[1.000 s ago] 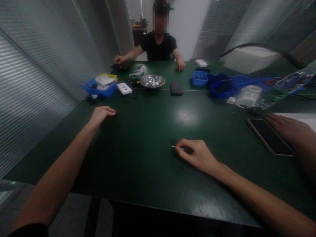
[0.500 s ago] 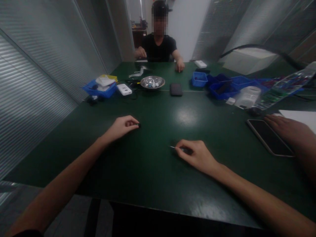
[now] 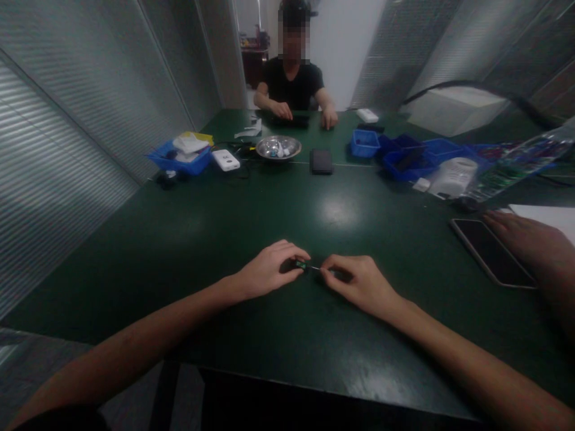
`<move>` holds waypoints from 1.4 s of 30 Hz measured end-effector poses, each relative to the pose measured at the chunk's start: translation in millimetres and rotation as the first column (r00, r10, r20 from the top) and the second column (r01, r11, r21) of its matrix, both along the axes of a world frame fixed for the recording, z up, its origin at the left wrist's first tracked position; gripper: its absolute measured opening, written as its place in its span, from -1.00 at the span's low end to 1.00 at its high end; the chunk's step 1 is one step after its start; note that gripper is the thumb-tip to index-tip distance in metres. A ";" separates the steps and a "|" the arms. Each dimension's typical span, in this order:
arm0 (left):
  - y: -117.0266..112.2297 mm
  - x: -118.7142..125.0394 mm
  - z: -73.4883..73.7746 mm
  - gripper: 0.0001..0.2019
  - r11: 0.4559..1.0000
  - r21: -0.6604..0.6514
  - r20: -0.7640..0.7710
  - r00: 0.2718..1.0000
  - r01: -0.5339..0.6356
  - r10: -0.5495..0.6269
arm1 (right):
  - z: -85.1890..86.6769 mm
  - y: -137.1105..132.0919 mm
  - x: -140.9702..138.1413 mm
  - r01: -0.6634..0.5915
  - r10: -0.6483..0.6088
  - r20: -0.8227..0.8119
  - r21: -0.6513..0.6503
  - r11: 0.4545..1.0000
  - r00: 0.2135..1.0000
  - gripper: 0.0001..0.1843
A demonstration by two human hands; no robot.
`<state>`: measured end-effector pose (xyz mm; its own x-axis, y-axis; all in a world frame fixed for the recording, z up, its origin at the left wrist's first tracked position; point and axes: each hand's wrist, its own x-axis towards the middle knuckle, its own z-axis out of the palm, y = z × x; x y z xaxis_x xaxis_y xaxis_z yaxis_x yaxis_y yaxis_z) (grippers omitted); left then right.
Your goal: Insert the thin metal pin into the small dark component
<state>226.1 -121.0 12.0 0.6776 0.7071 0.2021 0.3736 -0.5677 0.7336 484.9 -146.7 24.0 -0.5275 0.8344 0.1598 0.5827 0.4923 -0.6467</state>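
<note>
Pinching a tiny dark part (image 3: 300,264) between thumb and fingertips of the left hand (image 3: 269,272), low over the green worktop (image 3: 224,227), about mid-width and toward the near edge. Gripping a thin metal pin (image 3: 315,268) in the right hand (image 3: 359,284), clamped shut around it, pointing the tip at the part and just about touching it. Looks feather-light and rigid, probably easy to flick away or drop, so best held by the sides and kept close to the worktop. Hard to say from this blurry view whether connector or chip, maybe with a green bit on it. Also spotting a phone (image 3: 492,248) lying flat off to the right with a co-worker's hand (image 3: 525,239) beside it, plus a steel bowl (image 3: 278,147) and blue trays (image 3: 363,142) further back.
</note>
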 end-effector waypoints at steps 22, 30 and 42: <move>0.3 2.1 -5.4 -0.73 1.000 -0.024 0.027 1.000 -0.004 0.004 | -4.0 0.1 -14.7 -0.024 0.024 -0.073 0.008 1.000 0.997 -0.82; -1.2 -12.3 6.1 -0.65 0.994 -0.061 -0.018 0.996 0.088 -0.089 | -1.4 -0.8 -3.2 0.037 -0.037 -0.096 -0.005 0.999 0.995 -0.81; 103.0 -171.4 -7.1 -0.58 0.855 0.070 -0.175 0.837 -0.514 0.518 | -0.8 -1.5 4.1 0.042 -0.042 -0.083 -0.006 0.999 0.996 -0.77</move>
<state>54.7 -18.0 4.9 0.2412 0.9618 0.1293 0.7409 -0.2685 0.6156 489.0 -148.2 23.2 -0.4768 0.8564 0.1979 0.5466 0.4652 -0.6962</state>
